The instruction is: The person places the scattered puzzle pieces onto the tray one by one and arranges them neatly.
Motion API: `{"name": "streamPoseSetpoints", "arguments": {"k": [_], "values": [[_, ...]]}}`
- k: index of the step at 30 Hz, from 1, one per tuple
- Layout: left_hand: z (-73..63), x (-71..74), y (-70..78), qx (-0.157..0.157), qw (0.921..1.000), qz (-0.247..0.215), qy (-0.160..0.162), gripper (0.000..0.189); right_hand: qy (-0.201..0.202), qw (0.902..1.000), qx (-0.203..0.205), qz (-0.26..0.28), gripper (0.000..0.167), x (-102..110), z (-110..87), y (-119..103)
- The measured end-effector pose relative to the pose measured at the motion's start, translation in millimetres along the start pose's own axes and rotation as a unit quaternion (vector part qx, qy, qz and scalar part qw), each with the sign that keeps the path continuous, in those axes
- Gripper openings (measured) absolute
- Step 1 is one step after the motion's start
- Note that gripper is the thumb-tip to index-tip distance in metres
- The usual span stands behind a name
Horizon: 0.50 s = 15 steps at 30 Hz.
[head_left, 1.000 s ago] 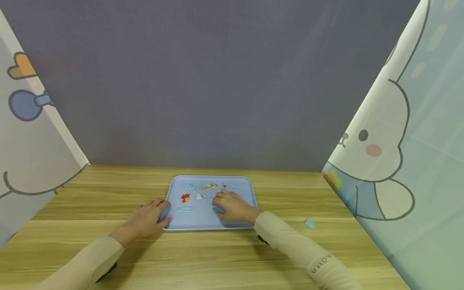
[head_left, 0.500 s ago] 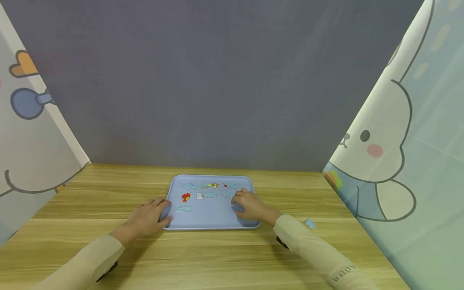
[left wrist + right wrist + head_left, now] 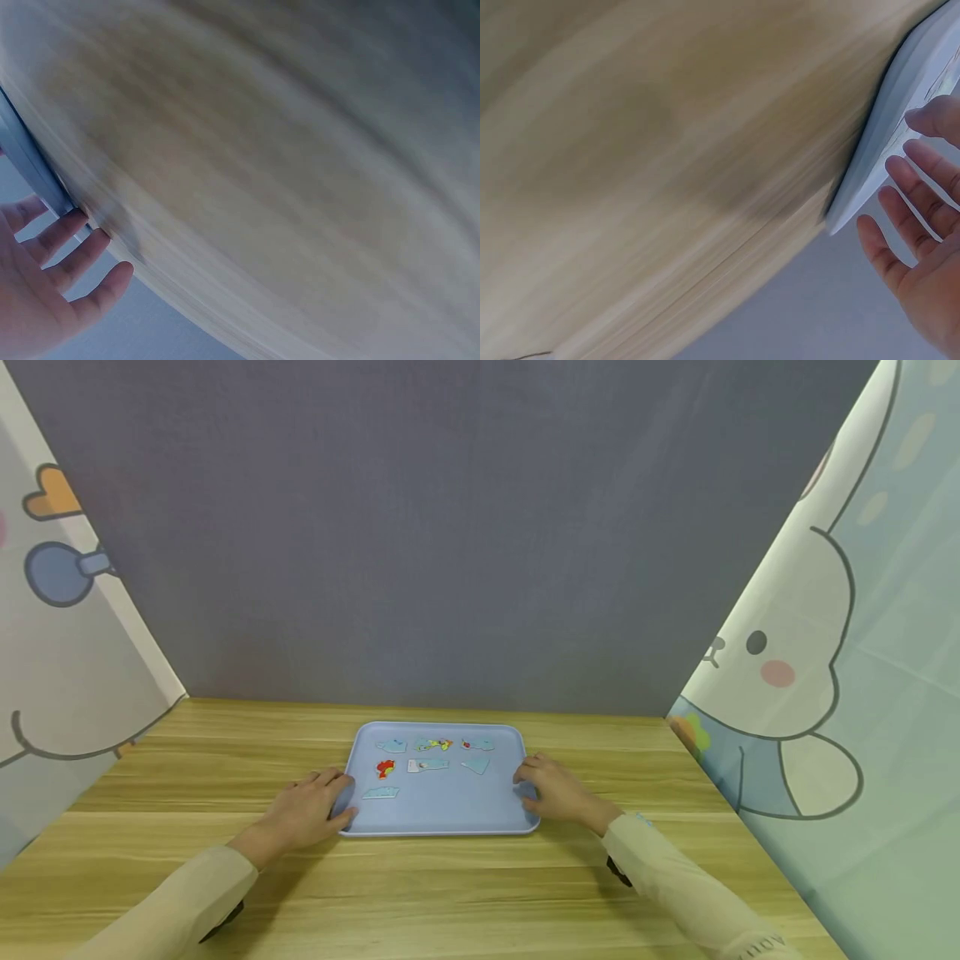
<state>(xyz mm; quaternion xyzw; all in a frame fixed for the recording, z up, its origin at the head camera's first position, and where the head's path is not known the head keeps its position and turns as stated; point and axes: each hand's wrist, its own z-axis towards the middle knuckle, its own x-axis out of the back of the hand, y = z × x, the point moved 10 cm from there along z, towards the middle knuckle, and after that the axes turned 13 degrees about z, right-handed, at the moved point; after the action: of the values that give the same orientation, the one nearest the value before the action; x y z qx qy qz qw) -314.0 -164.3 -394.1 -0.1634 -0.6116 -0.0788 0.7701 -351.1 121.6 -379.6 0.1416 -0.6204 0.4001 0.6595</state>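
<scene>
A pale blue tray (image 3: 446, 812) lies on the wooden table, with several flat picture pieces spread in rows on it. Among them are a red piece (image 3: 386, 768), a yellow-patterned piece (image 3: 435, 744), a white-and-blue strip (image 3: 428, 765) and a roughly triangular light blue piece (image 3: 477, 765). My left hand (image 3: 306, 810) rests loosely at the tray's left edge, fingers spread. At the right edge is my right hand (image 3: 561, 793), its fingers loosely bent over the rim and holding nothing. The right wrist view shows those fingers (image 3: 911, 176) apart, beside the tray's side.
Another light blue piece (image 3: 643, 819) lies on the table to the right, mostly hidden behind the right sleeve (image 3: 667, 868). A grey panel (image 3: 435, 543) stands behind the table (image 3: 420, 893). Cartoon-printed curtains (image 3: 810, 693) flank both sides.
My right hand has moved right, off the triangular piece, to the tray's right edge, leaving that piece in the middle row. The left hand has stayed at the left edge.
</scene>
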Motion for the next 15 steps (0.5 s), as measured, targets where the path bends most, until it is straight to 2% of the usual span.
{"name": "streamPoseSetpoints", "arguments": {"k": [7, 15], "values": [[-0.3, -0.7, -0.3, 0.001, 1.0000, -0.002, -0.003, 0.047, 0.017, 0.9997, -0.011, 0.016, 0.026, 9, -14.6, 11], [-0.4, 0.1, 0.0, 0.004, 1.0000, -0.002, -0.006, 0.047, 0.031, 0.9994, -0.013, 0.008, 0.025, 16, -30.1, 23]]}}
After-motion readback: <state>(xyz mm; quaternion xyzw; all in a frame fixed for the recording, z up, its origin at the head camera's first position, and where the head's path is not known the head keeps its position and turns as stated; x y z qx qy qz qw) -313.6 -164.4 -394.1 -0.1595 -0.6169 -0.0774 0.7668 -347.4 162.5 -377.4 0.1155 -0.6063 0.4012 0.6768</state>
